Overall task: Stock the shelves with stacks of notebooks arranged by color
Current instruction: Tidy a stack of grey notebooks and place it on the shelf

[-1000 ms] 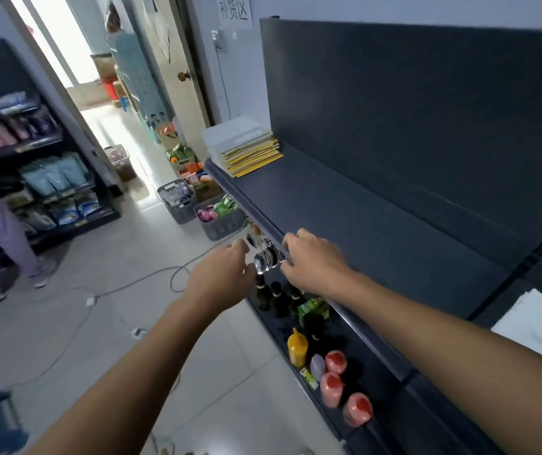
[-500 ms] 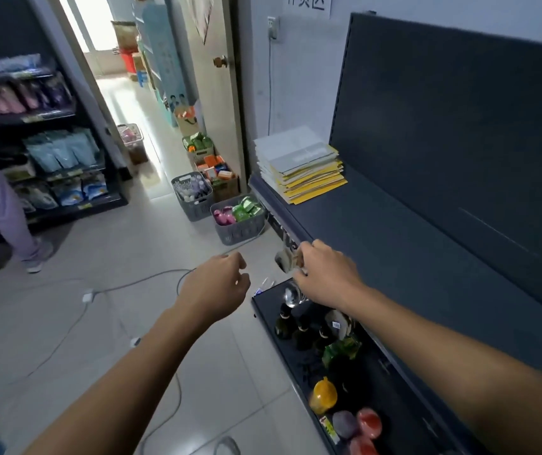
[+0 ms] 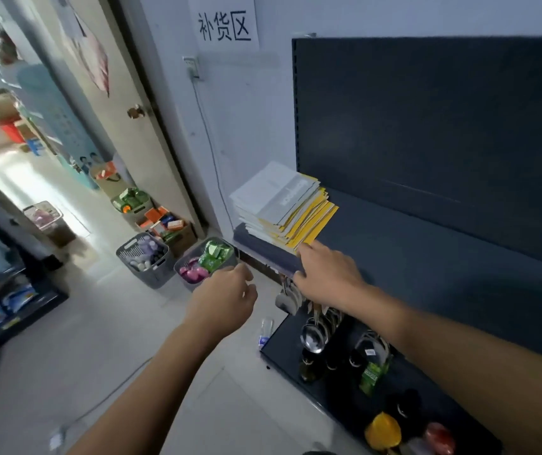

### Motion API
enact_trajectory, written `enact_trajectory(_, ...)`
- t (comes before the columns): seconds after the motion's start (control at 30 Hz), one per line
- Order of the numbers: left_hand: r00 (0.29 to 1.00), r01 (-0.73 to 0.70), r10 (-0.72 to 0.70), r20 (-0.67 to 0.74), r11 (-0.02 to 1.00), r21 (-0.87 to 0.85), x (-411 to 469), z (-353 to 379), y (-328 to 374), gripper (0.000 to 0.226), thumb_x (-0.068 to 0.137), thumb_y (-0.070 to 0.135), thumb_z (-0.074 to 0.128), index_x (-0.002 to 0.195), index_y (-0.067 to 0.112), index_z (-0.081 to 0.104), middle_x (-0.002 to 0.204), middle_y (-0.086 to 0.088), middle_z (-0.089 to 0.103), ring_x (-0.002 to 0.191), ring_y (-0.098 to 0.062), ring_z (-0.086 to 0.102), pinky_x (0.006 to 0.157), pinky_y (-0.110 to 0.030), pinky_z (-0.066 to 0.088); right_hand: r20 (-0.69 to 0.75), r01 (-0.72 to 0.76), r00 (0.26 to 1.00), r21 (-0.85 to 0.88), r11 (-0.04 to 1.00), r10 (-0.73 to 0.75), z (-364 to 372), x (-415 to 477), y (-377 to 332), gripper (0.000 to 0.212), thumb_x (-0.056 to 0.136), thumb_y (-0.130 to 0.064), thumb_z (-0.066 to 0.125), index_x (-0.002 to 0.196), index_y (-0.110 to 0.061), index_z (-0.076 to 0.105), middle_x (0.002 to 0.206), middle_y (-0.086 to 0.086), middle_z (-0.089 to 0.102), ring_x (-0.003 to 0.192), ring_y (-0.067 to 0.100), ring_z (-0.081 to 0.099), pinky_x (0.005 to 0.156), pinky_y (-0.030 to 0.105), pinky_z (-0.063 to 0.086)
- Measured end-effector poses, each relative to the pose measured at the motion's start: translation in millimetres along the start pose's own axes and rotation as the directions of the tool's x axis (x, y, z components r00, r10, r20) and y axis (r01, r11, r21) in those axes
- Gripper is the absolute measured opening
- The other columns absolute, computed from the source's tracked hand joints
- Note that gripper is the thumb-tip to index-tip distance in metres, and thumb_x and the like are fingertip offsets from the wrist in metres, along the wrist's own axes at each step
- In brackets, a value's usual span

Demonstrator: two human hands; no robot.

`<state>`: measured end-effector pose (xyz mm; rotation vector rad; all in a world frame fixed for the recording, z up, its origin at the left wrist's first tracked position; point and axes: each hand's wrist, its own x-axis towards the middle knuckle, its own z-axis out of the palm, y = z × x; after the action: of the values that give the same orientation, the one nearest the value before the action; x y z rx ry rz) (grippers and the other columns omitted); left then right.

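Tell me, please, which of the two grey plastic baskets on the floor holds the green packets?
The grey plastic basket nearer the dark shelf; the other grey basket holds pale and dark bottles.

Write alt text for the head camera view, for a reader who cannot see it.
A person's right hand reaches along a dark shelf to the near corner of a stack of notebooks, white on top and yellow beneath. The left hand hangs empty over the floor, near grey baskets of small goods.

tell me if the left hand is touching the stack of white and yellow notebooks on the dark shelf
Apart. The head view shows the left hand over the floor, with open space between it and the notebook stack.
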<state>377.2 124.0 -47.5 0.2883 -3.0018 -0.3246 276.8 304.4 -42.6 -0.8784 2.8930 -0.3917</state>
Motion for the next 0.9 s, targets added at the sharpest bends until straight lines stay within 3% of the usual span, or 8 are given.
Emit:
enact_trajectory(0.17, 0.989, -0.149, 0.149, -0.001, 0.989, 0.000, 76, -4, -3, 0.012, 0.095, 0.036, 0.041, 0.089, 0.026, 0.047, 0.092, 0.005, 0.058, 0.081, -0.021, 0.058, 0.063, -0.037, 0.048, -0.037, -0.098, 0.994, 0.020, 0.995, 0.099, -5, 55, 8, 0.030, 0.097, -0.034, 0.049, 0.124, -0.019, 0.051, 0.123, 0.003, 0.053, 0.100, 0.029, 0.061, 0.080, 0.046, 0.054)
enact_trajectory(0.37, 0.963, -0.266, 0.265, 0.045, 0.964, 0.007, 167, -8, -12, 0.029, 0.095, 0.036, 0.044, 0.115, 0.024, 0.060, 0.106, 0.004, 0.065, 0.088, -0.020, 0.063, 0.074, -0.037, 0.054, -0.094, -0.193, 0.976, 0.041, 0.980, 0.196, -7, 120, 27, 0.015, 0.095, -0.031, 0.045, 0.104, -0.019, 0.048, 0.106, 0.000, 0.054, 0.080, 0.025, 0.054, 0.063, 0.037, 0.041)
enact_trajectory(0.67, 0.922, -0.383, 0.384, 0.055, 0.923, -0.031, 263, -5, -29, 0.028, 0.097, 0.033, 0.047, 0.117, 0.020, 0.062, 0.108, 0.001, 0.064, 0.092, -0.020, 0.061, 0.079, -0.039, 0.054, -0.028, -0.371, 0.923, 0.185, 0.910, 0.383, 1, 162, 44, 0.028, 0.094, -0.033, 0.050, 0.115, -0.015, 0.053, 0.116, 0.003, 0.062, 0.095, 0.026, 0.062, 0.078, 0.042, 0.054)
enact_trajectory(0.8, 0.932, -0.362, 0.361, 0.029, 0.931, 0.045, 303, -8, -36, 0.034, 0.097, 0.028, 0.049, 0.124, 0.009, 0.058, 0.119, -0.010, 0.054, 0.113, -0.029, 0.049, 0.085, -0.039, 0.050, 0.009, -0.494, 0.862, 0.237, 0.836, 0.507, -2, 180, 40, 0.033, 0.092, -0.036, 0.049, 0.119, -0.018, 0.055, 0.114, 0.000, 0.062, 0.097, 0.024, 0.061, 0.083, 0.042, 0.054)
enact_trajectory(0.9, 0.957, -0.288, 0.278, 0.079, 0.943, 0.166, 329, -6, -44, 0.045, 0.098, 0.039, 0.048, 0.127, 0.004, 0.047, 0.125, -0.015, 0.047, 0.119, -0.033, 0.043, 0.089, -0.040, 0.046, 0.051, -0.567, 0.807, 0.346, 0.747, 0.589, 0, 193, 33, 0.033, 0.092, -0.036, 0.051, 0.116, -0.015, 0.060, 0.103, -0.001, 0.067, 0.089, 0.020, 0.065, 0.081, 0.042, 0.057)
